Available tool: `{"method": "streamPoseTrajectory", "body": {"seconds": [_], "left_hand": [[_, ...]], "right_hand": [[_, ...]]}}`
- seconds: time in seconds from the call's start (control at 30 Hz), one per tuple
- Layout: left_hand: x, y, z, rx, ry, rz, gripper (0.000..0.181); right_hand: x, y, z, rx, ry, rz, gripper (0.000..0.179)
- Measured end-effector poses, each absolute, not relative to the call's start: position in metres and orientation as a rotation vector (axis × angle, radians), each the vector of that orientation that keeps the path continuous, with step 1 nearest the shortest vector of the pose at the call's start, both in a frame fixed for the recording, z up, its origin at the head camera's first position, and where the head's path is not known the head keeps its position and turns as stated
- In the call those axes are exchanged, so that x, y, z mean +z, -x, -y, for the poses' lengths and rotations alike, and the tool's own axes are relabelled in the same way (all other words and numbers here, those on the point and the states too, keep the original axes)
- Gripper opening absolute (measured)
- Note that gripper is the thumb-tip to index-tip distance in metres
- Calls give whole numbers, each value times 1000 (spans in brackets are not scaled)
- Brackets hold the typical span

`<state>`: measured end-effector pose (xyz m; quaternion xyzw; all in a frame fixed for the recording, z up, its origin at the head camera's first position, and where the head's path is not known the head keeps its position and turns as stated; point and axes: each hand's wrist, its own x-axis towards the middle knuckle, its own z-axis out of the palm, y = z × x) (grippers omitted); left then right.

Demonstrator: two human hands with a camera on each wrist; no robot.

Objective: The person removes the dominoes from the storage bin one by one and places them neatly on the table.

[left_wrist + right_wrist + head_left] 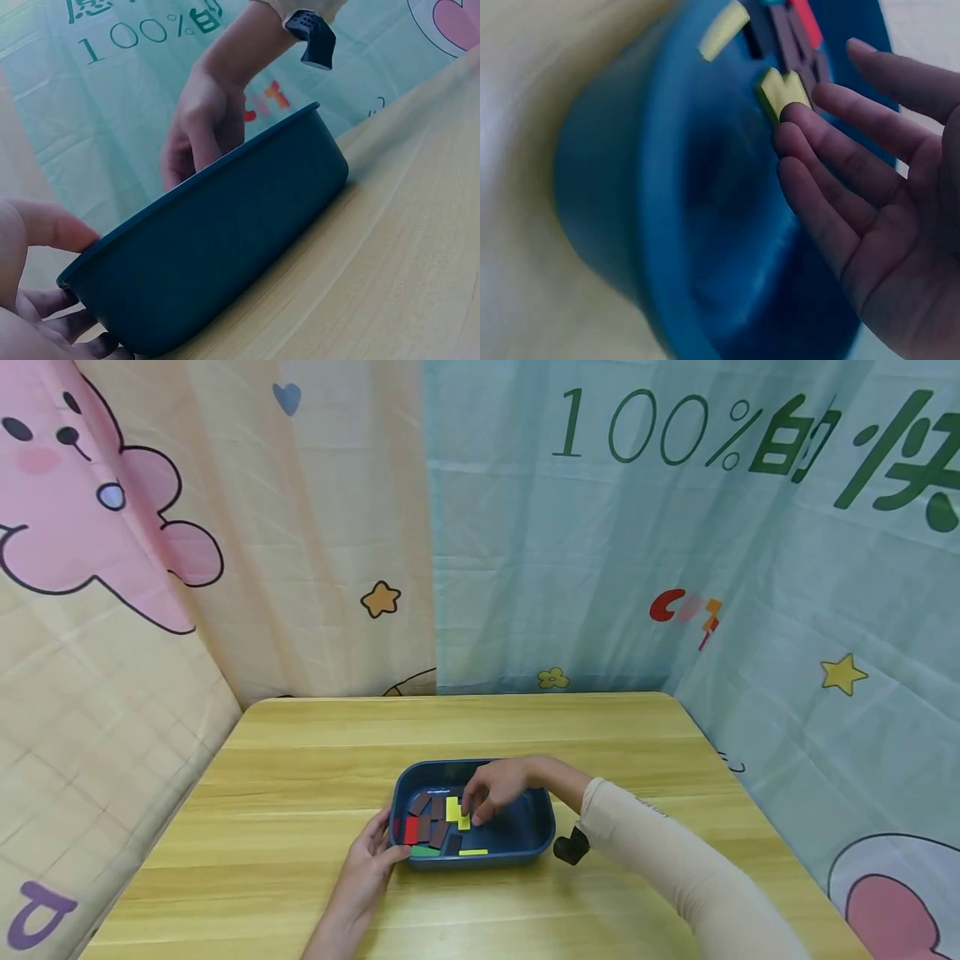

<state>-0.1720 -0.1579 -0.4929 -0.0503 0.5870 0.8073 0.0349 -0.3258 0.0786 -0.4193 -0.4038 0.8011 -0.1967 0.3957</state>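
A dark blue basin (517, 831) rests on the table, with flat coloured blocks gathered in its left half. My left hand (365, 860) grips the basin's left side; in the left wrist view its thumb lies at the rim (120, 234) and its fingers are on the outer wall. Inside the basin, my right hand (502, 785) reaches down to the yellow blocks (452, 810). The right wrist view shows its fingers (847, 154) loosely extended, the tips by a yellow block (784, 94); whether they touch is unclear. Around lie brown blocks (439, 835), a red block (411, 830) and a green block (424, 852).
The wooden table (300, 777) carries the basin near its middle. A black device (572, 846) hangs under the right wrist, beside the basin's right side. Printed curtains (540, 552) enclose the table's back and sides. Another yellow block (725, 30) leans against the basin's near wall.
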Motion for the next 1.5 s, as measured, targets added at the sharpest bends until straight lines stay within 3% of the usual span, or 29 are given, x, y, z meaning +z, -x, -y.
{"method": "streamPoseTrajectory", "body": {"seconds": [0.3, 0.6, 0.97, 1.5], "left_hand": [[-493, 171, 153, 2473, 148, -1844, 82], [-494, 171, 154, 2480, 159, -1832, 82], [-492, 171, 158, 2461, 156, -1828, 85], [-490, 171, 159, 2453, 166, -1828, 84]], "right_hand": [[-443, 316, -63, -356, 1143, -2051, 19], [-445, 301, -57, -169, 1279, -2261, 22], [-444, 290, -56, -105, 1238, -2315, 9], [-445, 289, -62, -189, 1264, -2309, 5]]}}
